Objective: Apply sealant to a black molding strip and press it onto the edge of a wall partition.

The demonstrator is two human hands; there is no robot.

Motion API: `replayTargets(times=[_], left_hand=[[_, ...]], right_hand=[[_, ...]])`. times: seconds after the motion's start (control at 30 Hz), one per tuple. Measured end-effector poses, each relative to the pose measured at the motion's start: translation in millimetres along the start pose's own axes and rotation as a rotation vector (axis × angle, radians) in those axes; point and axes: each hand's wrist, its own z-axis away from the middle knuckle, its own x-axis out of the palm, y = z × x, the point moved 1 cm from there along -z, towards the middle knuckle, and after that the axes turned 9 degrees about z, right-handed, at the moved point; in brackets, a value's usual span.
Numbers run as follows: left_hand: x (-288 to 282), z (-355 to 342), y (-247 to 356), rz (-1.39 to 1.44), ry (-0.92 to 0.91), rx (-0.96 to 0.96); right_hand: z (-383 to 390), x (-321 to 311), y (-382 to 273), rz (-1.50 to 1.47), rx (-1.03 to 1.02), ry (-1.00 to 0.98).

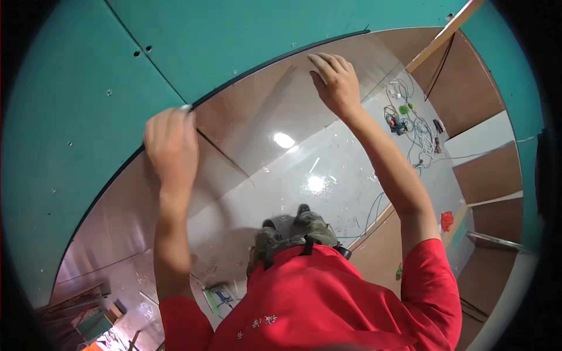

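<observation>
My left hand [171, 146] is closed in a fist against the curved seam where the teal board [88, 88] meets the glossy brown panel [257, 111]. A small pale tool tip [186, 108] sticks out of the top of the fist, right on the seam. What kind of tool it is stays hidden in the hand. My right hand [335, 82] lies flat on the brown panel just below the seam, fingers stretched upward and holding nothing. A thin dark line [222, 155] runs across the panel between the two hands.
Below me is a shiny white floor [328, 175] with light reflections and my dark shoes [293, 228]. Tangled cables [410, 126] lie to the right, with a small red thing [447, 220] nearer. Brown board walls [468, 93] stand right; boards and scraps [93, 316] lie lower left.
</observation>
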Motion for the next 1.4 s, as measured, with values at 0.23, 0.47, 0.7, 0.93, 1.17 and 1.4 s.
replayTargets(times=[0.23,0.47,0.7,0.93,1.17,1.4], left_hand=[[72,-36,40,-0.092,0.002,-0.03],[86,-41,55,-0.184,-0.018,-0.083],[86,-46,56,-0.303,-0.216,-0.092],[84,-44,57,-0.231,-0.226,0.004],[77,-42,60,-0.276,-0.252,0.05],[83,-40,63,-0.301,-0.253,0.036]], right_hand=[[-39,29,-20,-0.156,-0.229,0.1],[-50,43,-15,-0.273,-0.275,0.158],[-56,37,-20,-0.373,-0.335,0.074],[-59,30,-15,-0.411,-0.427,0.012],[-22,18,68,-0.217,-0.037,0.173],[-12,39,127,-0.027,0.04,0.105]])
